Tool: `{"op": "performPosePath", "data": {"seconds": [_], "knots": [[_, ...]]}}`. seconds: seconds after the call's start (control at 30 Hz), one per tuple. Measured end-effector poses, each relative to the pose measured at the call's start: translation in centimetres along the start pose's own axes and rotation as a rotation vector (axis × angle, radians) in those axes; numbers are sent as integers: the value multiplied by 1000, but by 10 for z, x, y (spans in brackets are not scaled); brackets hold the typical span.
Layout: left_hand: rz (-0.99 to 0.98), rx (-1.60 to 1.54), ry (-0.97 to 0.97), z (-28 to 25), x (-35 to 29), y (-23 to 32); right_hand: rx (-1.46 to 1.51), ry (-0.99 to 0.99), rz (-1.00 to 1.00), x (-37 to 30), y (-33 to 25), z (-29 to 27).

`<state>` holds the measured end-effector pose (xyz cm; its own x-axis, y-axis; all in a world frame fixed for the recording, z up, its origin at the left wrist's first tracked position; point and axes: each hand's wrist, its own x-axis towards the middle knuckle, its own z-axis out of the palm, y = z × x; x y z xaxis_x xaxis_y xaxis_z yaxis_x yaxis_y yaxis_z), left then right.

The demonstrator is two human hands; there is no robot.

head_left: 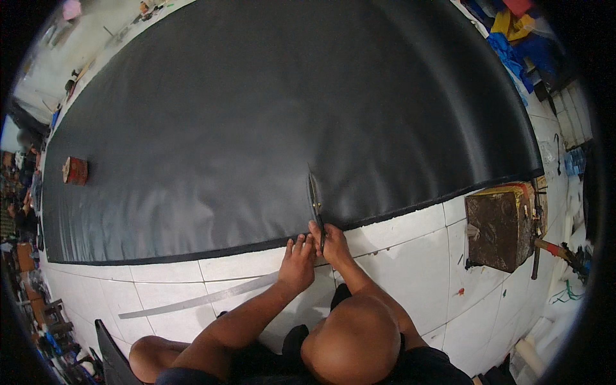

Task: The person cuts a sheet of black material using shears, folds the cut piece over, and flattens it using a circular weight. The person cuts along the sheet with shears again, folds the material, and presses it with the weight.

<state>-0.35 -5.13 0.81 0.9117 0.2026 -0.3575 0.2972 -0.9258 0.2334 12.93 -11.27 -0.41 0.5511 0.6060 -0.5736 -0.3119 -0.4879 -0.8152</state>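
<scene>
A large sheet of black leather-like material (256, 128) covers most of the floor ahead of me. My right hand (332, 245) is closed round the handles of a pair of scissors (314, 196) at the sheet's near edge. The blades point away from me over the sheet and look nearly closed. Just left of it, my left hand (298, 264) holds nothing; its fingers are stretched out with their tips at the sheet's edge. A long metal ruler (212, 299) lies on the tiles, its far end close to my left wrist.
A red tin (77, 171) stands on the sheet at the far left. Right of me sits a worn brown box-like block (497, 230), with a hammer-like tool (555, 249) beside it. White tiles (398, 282) run along the near side. Clutter lines the left wall.
</scene>
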Motion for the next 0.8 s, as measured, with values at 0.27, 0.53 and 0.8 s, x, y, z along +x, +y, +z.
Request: {"op": "performPosePath", "data": {"seconds": [0.27, 0.53, 0.8], "knots": [[10, -53, 91, 4, 4, -4, -7, 50, 17, 31, -18, 6], [0, -8, 8, 6, 2, 0, 40, 6, 24, 56, -29, 2], [-3, 52, -78, 0, 1, 5, -60, 56, 16, 107, -65, 11]]}}
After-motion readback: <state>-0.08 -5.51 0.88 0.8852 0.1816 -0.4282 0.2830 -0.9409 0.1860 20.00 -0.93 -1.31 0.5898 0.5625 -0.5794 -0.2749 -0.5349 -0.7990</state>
